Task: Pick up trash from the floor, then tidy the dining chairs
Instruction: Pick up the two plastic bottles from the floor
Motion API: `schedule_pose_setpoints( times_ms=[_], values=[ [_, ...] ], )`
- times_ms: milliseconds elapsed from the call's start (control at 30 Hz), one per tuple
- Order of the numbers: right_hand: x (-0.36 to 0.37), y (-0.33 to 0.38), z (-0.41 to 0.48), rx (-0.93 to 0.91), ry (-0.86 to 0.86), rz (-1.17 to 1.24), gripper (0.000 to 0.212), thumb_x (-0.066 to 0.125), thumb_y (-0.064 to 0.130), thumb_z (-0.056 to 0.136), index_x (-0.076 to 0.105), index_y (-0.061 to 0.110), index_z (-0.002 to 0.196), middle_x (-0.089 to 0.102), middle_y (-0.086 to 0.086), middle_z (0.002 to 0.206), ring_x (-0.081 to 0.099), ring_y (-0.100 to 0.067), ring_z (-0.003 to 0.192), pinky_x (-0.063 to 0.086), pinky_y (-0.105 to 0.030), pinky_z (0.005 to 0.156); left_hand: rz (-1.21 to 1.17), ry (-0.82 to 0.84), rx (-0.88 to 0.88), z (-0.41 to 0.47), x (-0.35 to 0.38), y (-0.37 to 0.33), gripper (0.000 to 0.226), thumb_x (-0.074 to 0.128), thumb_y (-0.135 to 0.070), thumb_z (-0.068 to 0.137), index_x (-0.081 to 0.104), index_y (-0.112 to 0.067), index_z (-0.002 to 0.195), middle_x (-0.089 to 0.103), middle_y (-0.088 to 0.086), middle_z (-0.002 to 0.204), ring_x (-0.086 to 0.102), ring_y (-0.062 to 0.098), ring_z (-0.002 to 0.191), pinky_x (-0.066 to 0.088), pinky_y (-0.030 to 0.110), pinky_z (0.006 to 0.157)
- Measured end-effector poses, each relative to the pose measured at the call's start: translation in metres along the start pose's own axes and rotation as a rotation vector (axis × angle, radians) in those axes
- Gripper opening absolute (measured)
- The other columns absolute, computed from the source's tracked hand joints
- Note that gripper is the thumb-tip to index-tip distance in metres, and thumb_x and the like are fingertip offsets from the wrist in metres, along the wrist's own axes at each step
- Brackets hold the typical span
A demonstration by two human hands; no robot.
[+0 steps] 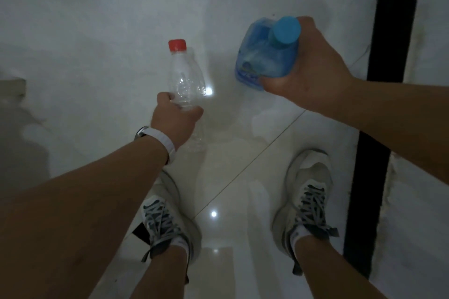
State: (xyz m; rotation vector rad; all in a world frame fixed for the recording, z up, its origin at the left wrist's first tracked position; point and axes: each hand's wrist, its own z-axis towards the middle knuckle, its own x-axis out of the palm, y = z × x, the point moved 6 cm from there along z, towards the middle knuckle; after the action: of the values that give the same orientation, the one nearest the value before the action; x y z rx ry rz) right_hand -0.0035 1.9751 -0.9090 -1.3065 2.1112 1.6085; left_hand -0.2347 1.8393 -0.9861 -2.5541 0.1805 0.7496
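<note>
Glossy white tiles make up the floor (243, 160), with a thin grout line running diagonally between the person's feet and small light spots reflected on it. Farther ahead the surface turns dull white; whether that is wall or floor cannot be told.

From the head view, the left hand (175, 118) has its fingers curled round the lower part of a clear bottle (185, 75), which tilts up and away with its red cap (177, 45) on top. A white wristband (166, 142) sits on that wrist. The right hand (313, 73) grips a blue bottle (263, 56) from the side, thumb under it, blue cap (285, 29) pointing toward the camera. Both bottles are held off the floor and are apart from each other.

Below, two pale laced shoes (308, 192) stand on the tiles. A black post (379, 109) runs down the right side of the picture.
</note>
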Motion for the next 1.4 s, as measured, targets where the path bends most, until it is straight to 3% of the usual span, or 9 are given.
schedule_pose_setpoints(
  times_ms=[167, 433, 600, 767, 900, 1033, 1167, 1267, 1400],
  values=[
    [-0.026, 0.026, -0.031, 0.028, -0.003, 0.087, 0.071, 0.077, 0.051, 0.06, 0.046, 0.011, 0.11, 0.059, -0.003, 0.103, 0.062, -0.01, 0.088, 0.053, -0.029, 0.074, -0.086, 0.015, 0.049, -0.049, -0.036, -0.027, 0.061, 0.076, -0.024, 0.081, 0.04, -0.016, 0.13, 0.055, 0.0, 0.105, 0.055, 0.004, 0.073, 0.042, 0.015, 0.05],
    [-0.093, 0.105, -0.1, 0.135, -0.002, -0.007, 0.07, 0.084, 0.031, 0.069, 0.042, 0.016, 0.123, 0.047, 0.0, 0.116, 0.053, -0.01, 0.099, 0.043, -0.015, 0.074, -0.169, 0.032, 0.083, -0.152, -0.118, -0.085, 0.058, 0.079, -0.021, 0.078, 0.04, -0.022, 0.122, 0.057, 0.002, 0.111, 0.061, 0.009, 0.085, 0.042, 0.017, 0.058],
    [-0.144, 0.181, -0.148, 0.198, -0.002, 0.047, 0.081, 0.078, 0.046, 0.06, 0.041, 0.015, 0.125, 0.049, -0.005, 0.118, 0.055, -0.018, 0.104, 0.053, -0.041, 0.088, -0.214, 0.101, 0.162, -0.237, -0.174, -0.137, 0.059, 0.078, -0.016, 0.079, 0.042, -0.016, 0.126, 0.057, -0.006, 0.102, 0.06, 0.003, 0.079, 0.043, 0.005, 0.052],
    [-0.194, 0.262, -0.188, 0.223, 0.034, 0.033, 0.086, 0.074, 0.06, 0.053, 0.042, 0.02, 0.123, 0.051, -0.002, 0.116, 0.056, -0.015, 0.104, 0.053, -0.042, 0.09, -0.17, 0.115, 0.314, -0.317, -0.235, -0.179, 0.06, 0.08, -0.015, 0.077, 0.043, -0.02, 0.124, 0.052, -0.015, 0.099, 0.055, -0.007, 0.081, 0.04, 0.001, 0.065],
    [-0.23, 0.322, -0.217, 0.172, 0.062, 0.029, 0.083, 0.085, 0.045, 0.062, 0.04, 0.022, 0.128, 0.049, 0.0, 0.119, 0.053, -0.014, 0.107, 0.051, -0.038, 0.091, -0.173, 0.101, 0.388, -0.375, -0.288, -0.201, 0.065, 0.08, -0.022, 0.076, 0.04, -0.029, 0.125, 0.054, -0.006, 0.113, 0.057, 0.01, 0.097, 0.046, 0.023, 0.086],
    [-0.259, 0.375, -0.24, 0.125, 0.049, 0.096, 0.075, 0.085, 0.044, 0.06, 0.043, 0.03, 0.121, 0.053, 0.004, 0.116, 0.056, -0.008, 0.105, 0.052, -0.035, 0.09, -0.198, 0.013, 0.397, -0.423, -0.338, -0.214, 0.066, 0.081, -0.023, 0.075, 0.042, -0.024, 0.129, 0.055, -0.005, 0.115, 0.058, 0.014, 0.1, 0.049, 0.029, 0.088],
    [-0.284, 0.421, -0.258, 0.084, 0.073, 0.177, 0.063, 0.086, 0.025, 0.067, 0.04, 0.035, 0.109, 0.055, 0.014, 0.107, 0.056, 0.011, 0.092, 0.046, -0.01, 0.074, -0.237, -0.102, 0.391, -0.468, -0.38, -0.223, 0.07, 0.081, -0.021, 0.076, 0.042, -0.016, 0.135, 0.057, -0.003, 0.116, 0.058, 0.009, 0.096, 0.049, 0.025, 0.085],
    [-0.299, 0.453, -0.269, 0.016, 0.102, 0.194, 0.08, 0.085, 0.03, 0.067, 0.033, 0.029, 0.128, 0.052, 0.007, 0.122, 0.057, -0.002, 0.104, 0.05, -0.02, 0.082, -0.302, -0.198, 0.366, -0.504, -0.405, -0.222, 0.072, 0.081, -0.024, 0.076, 0.042, -0.015, 0.136, 0.058, -0.003, 0.119, 0.06, 0.011, 0.102, 0.05, 0.027, 0.086],
    [-0.313, 0.501, -0.283, -0.106, 0.188, 0.249, 0.084, 0.086, 0.03, 0.066, 0.03, 0.029, 0.128, 0.05, 0.006, 0.123, 0.058, -0.008, 0.107, 0.056, -0.034, 0.089, -0.413, -0.313, 0.318, -0.556, -0.424, -0.216, 0.075, 0.081, -0.041, 0.067, 0.046, -0.02, 0.129, 0.062, -0.004, 0.116, 0.064, 0.013, 0.099, 0.055, 0.043, 0.089]
  ],
)
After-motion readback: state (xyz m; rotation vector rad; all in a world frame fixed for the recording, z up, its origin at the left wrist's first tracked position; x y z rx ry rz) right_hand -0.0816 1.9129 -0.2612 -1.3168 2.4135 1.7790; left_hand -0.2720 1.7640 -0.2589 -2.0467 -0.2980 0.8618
